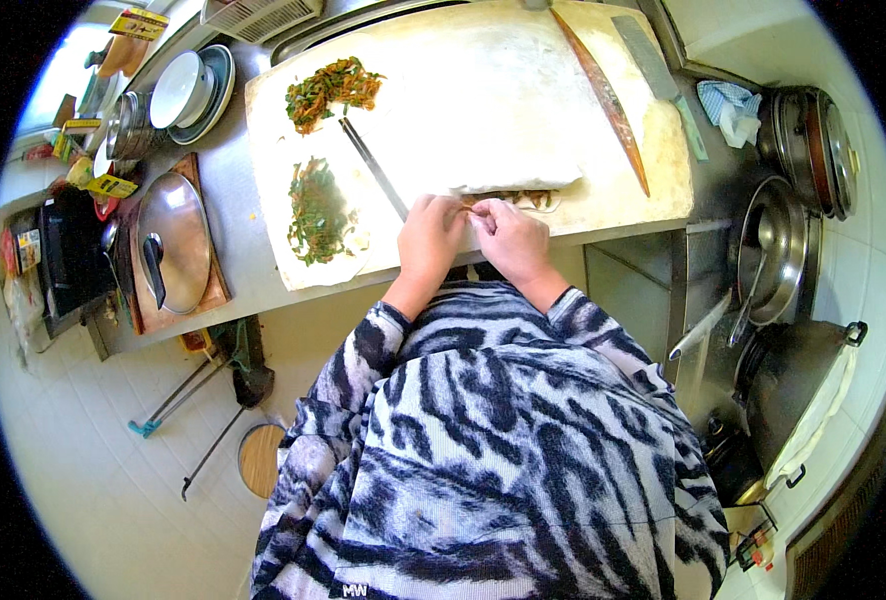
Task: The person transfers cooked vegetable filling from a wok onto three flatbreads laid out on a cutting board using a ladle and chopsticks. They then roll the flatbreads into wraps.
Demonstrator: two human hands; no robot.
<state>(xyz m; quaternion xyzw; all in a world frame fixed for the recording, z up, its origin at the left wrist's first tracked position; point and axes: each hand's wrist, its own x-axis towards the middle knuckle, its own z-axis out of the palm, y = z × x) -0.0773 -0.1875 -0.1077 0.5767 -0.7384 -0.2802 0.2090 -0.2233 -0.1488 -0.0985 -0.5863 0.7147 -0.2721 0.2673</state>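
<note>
My left hand (430, 237) and my right hand (515, 242) meet fingertip to fingertip at the near edge of a large pale work board (463, 80). Both have their fingers pinched together at the left end of a filled dough sheet (511, 187); brown and green filling shows along its near side. The fingertips partly hide what they pinch. Left of my left hand lies a pair of dark chopsticks (374, 167). Farther left, a flat dough sheet (303, 274) carries chopped greens (321, 212). Behind it sits another heap of chopped filling (332, 92).
A tapered wooden rolling pin (600, 100) and a knife (647, 60) lie on the board's right. Stacked bowls (183, 90) and a pan lid (175, 243) stand left. Pans (778, 245), a cloth (731, 110) and a wok (798, 400) are at right.
</note>
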